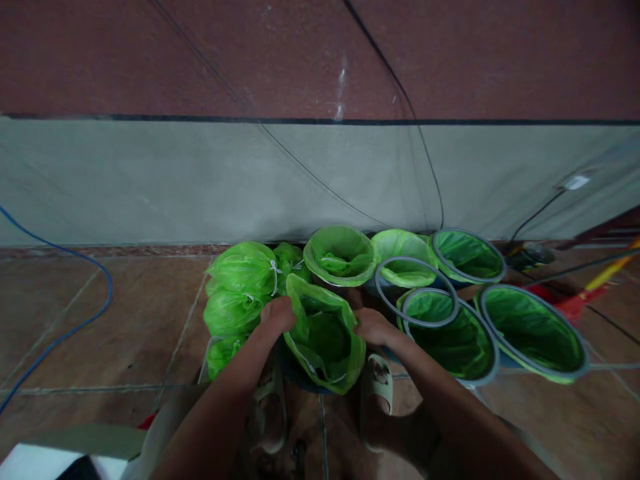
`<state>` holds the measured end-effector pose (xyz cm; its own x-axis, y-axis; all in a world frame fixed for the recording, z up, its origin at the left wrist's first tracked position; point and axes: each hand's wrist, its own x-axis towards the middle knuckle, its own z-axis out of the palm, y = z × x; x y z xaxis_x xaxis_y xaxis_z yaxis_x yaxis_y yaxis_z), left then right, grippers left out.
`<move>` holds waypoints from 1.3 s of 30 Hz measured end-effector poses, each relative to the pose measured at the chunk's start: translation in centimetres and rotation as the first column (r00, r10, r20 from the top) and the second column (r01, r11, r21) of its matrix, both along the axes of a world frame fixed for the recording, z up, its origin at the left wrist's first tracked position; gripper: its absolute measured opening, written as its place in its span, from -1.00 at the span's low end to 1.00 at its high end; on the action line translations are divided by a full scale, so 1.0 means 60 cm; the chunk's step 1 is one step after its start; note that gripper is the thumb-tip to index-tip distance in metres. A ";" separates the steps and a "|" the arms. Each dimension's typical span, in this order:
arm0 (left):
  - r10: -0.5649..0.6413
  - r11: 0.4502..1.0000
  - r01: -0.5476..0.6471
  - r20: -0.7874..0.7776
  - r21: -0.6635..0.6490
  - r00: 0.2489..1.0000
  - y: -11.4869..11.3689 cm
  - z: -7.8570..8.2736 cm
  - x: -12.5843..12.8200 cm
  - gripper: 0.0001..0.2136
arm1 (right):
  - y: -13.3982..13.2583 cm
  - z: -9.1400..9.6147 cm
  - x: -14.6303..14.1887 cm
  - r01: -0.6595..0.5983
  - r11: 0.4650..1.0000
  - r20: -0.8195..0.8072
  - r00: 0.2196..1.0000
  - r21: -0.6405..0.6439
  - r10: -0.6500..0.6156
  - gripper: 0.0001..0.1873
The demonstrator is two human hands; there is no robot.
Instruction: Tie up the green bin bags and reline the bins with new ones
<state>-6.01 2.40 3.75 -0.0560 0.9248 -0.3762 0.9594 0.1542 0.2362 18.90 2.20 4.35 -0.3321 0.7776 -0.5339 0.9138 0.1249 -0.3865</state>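
Observation:
A green plastic bag (327,333) lines the bin (300,377) standing between my feet, its mouth spread wide. On the bag's left edge my left hand (279,316) is closed, gripping the plastic. My right hand (371,326) holds the opposite edge, fingers closed on it. Tied green bags (243,267) are bunched just left of my left hand. Close to my right hand, a loose grey ring (417,261) rests across the tops of the neighbouring bins. Behind my hands stands another bin (340,257) with a green liner folded over its rim.
Several green-lined bins with grey rims, such as the far right one (533,333), stand to the right. Beyond them are a red and yellow long-handled tool (580,300) and cables. A blue cable (75,253) curves over the tiled floor at left. The wall (150,187) runs behind.

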 end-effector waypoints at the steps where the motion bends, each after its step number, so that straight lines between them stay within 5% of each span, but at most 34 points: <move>1: -0.005 1.000 0.005 -0.024 0.001 1.000 0.003 0.007 0.002 -0.78 | -0.002 0.001 -0.003 -0.017 1.000 -0.059 0.998 -0.017 0.016 -0.80; 5: 0.017 0.997 -0.014 -0.054 0.071 0.998 0.011 0.028 0.008 -0.76 | -0.012 0.002 -0.016 -0.063 0.978 -0.277 0.961 -0.198 0.005 -0.84; 9: 0.116 0.972 -0.118 0.023 0.203 0.993 0.018 0.040 0.007 -0.78 | -0.018 0.009 -0.019 -0.173 0.871 -0.512 0.853 -0.460 -0.101 -0.87; 12: 0.205 0.911 -0.245 0.151 0.332 0.967 0.025 0.050 0.000 -0.75 | -0.019 0.025 -0.010 -0.292 0.764 -0.645 0.736 -0.575 -0.205 -0.72; 15: 0.277 0.837 -0.372 0.275 0.402 0.921 0.028 0.060 -0.012 -0.69 | -0.016 0.036 0.007 -0.325 0.725 -0.663 0.710 -0.608 -0.238 -0.62; 18: 0.319 0.809 -0.436 0.329 0.395 0.889 0.028 0.063 -0.023 -0.65 | -0.010 0.030 0.028 -0.245 0.786 -0.519 0.848 -0.568 -0.110 -0.64; 22: 0.333 0.858 -0.404 0.257 0.317 0.907 0.027 0.056 -0.028 -0.61 | 0.000 0.004 0.042 -0.133 0.923 -0.164 0.983 -0.361 0.077 -0.64; 27: 0.313 0.902 -0.351 0.179 0.252 0.933 0.026 0.049 -0.025 -0.62 | 0.004 -0.031 0.021 0.028 1.000 -0.011 1.000 0.006 -0.028 -0.46; 32: 0.270 0.927 -0.309 0.190 0.214 0.944 0.029 0.048 -0.030 -0.61 | -0.008 -0.062 -0.004 0.069 0.998 0.100 0.993 -0.014 -0.067 -0.60; 36: 0.234 0.943 -0.277 0.219 0.187 0.947 0.034 0.041 -0.032 -0.64 | -0.007 -0.057 -0.003 0.048 0.999 0.114 0.992 -0.007 -0.047 -0.80; 39: 0.217 0.927 -0.286 0.275 0.242 0.937 0.035 0.038 -0.030 -0.66 | -0.005 -0.033 0.000 -0.051 0.981 -0.133 0.991 -0.189 0.025 -0.97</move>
<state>-7.79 4.51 6.01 -0.2404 0.9602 -0.1419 0.8068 0.2790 0.5209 18.88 1.91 2.38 -0.4358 0.6505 -0.6221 0.8503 0.0708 -0.5216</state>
